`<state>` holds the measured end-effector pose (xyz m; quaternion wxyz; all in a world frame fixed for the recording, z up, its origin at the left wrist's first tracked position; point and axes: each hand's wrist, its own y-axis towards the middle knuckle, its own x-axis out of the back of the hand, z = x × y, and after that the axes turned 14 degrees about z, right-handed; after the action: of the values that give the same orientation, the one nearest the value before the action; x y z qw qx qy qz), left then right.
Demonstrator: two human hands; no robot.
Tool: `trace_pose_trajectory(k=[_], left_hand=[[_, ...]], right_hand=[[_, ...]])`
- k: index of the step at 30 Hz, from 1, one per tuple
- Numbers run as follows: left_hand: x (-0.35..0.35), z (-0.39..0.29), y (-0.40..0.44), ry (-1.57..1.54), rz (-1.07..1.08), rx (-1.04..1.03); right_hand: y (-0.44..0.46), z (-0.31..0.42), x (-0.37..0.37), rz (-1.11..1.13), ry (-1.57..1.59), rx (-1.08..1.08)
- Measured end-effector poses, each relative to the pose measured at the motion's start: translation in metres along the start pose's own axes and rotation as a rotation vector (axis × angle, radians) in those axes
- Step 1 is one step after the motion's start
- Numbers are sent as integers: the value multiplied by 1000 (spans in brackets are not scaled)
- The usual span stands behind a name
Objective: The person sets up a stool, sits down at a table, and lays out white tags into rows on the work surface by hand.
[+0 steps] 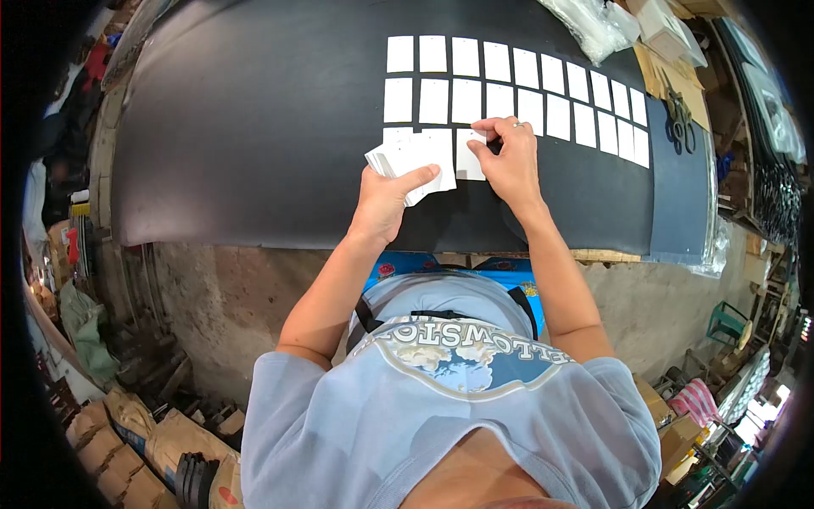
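The right hand's thumb and forefinger stand close together at the upper part of one white card; I cannot tell whether they pinch it or only press it. The left hand holds the card stack, thumb on top. I would align this card squarely below the upper rows, with an even gap on the black table, and lift the stack slightly so it disturbs no neighbour.
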<state>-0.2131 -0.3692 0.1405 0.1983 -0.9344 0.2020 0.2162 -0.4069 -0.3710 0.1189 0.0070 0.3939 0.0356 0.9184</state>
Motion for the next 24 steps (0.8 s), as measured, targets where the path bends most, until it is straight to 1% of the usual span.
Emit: trace_pose_trajectory(k=[2, 3, 5, 6, 8, 9, 11, 13, 15, 16, 17, 19, 20, 22, 24], left_hand=[[-4, 1, 1, 11, 17, 8], [-6, 2, 2, 13, 18, 9], [-11, 4, 4, 74, 34, -24], [-13, 5, 5, 75, 37, -20], [-18, 7, 8, 145, 47, -1], [-21, 8, 8, 146, 55, 3], [-27, 10, 9, 104, 68, -27], [-25, 10, 11, 61, 72, 7], [-20, 10, 13, 19, 70, 40], [-17, 10, 13, -32, 77, 43], [-16, 10, 14, -82, 85, 46], [-20, 8, 13, -29, 86, 33], [-21, 7, 12, 21, 85, 21], [-25, 5, 10, 13, 87, 39], [-29, 6, 10, 5, 90, 57]], right_hand=[[-1, 3, 0, -77, -67, 53], [-2, 4, 1, -79, -66, 52], [-4, 8, 7, -95, 93, 54], [-7, 15, 12, -96, 94, 50], [-15, 29, 23, 142, 756, -125], [-17, 27, 26, 133, 755, -130], [-20, 21, 34, 183, 541, -60], [-16, 5, 40, 131, 606, -137], [-14, -10, 46, 125, 543, -180], [-14, -14, 49, 130, 455, -226], [-13, -17, 47, 128, 457, -227], [-13, -23, 41, 38, 306, -174], [-13, -26, 40, 38, 308, -175], [-12, -24, 40, 22, 138, -147], [-13, -27, 37, 1, 92, -125]])
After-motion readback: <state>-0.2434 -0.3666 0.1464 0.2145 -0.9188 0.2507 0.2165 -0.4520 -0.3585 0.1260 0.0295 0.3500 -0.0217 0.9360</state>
